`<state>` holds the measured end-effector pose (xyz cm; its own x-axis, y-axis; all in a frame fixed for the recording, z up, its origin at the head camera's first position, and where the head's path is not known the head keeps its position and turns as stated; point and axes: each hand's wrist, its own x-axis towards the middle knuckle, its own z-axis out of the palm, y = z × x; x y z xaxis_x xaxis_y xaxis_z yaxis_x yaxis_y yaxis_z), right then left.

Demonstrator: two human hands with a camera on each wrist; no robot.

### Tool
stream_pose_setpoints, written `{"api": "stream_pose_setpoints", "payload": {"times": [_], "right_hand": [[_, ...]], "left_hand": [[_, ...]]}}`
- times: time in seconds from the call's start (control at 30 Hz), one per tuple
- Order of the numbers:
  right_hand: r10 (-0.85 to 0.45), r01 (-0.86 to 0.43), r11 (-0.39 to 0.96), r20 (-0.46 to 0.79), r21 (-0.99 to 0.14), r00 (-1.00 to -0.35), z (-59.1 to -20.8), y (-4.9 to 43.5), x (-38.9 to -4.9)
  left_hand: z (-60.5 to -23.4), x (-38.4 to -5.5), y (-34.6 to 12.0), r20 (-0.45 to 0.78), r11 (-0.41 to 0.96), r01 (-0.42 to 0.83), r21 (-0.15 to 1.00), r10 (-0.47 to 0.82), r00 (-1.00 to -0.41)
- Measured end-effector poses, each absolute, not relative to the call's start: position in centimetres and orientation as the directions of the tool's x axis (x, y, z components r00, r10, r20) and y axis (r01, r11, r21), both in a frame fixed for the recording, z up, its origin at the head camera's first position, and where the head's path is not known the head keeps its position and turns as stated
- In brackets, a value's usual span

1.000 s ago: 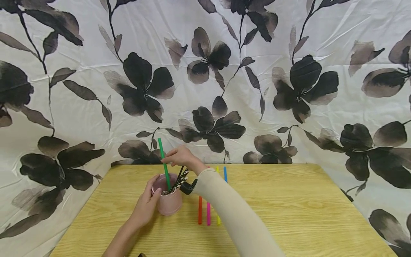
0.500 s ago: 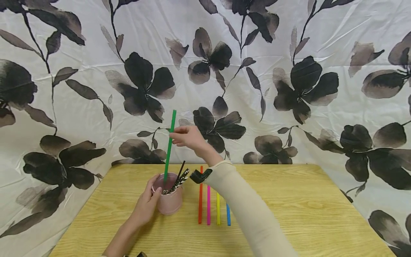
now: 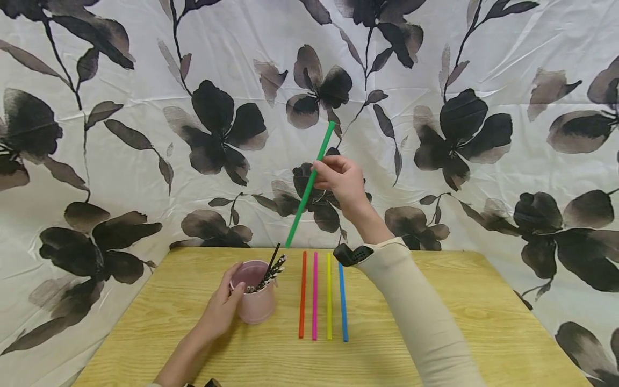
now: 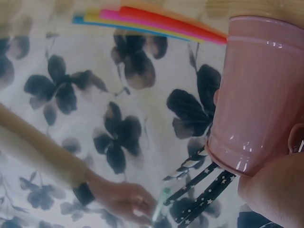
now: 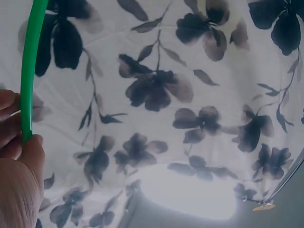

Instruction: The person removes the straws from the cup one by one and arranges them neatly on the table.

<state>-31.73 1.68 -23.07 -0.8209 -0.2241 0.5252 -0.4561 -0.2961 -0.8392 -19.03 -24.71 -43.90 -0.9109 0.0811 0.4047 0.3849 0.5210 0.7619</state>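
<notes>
Four straws (image 3: 315,295), cup's (image 3: 256,310) three o'clock

Our left hand (image 3: 221,309) grips it (patterned straws (image 4: 206,200) inside), right hand (image 3: 344,181) a green straw (image 3: 302,207).

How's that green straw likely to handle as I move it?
The green straw is probably fairly stiff: in the head view it looks straight, though pinched partway along. It's likely light, being so slender. Its smooth sheen in the right wrist view suggests it could twist in the right hand.
</notes>
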Motion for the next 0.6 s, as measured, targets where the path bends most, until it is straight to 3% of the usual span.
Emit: {"api": "stream_pose_setpoints", "payload": {"times": [0.27, 0.6], "right_hand": [[-0.169, -0.373, -0.240, 0.417, -0.896, -0.893, -25.8, 6.0, -33.3], [-0.104, -0.224, -0.083, 0.232, -0.971, -0.967, -32.6, 9.3, -34.9]], "left_hand": [[-45.6, -20.4, -25.7, 0.374, 0.559, 0.358, 0.748, 0.091, -0.923], [-46.3, -20.7, -25.9, 0.388, 0.548, 0.377, 0.747, 0.101, -0.916]]}}
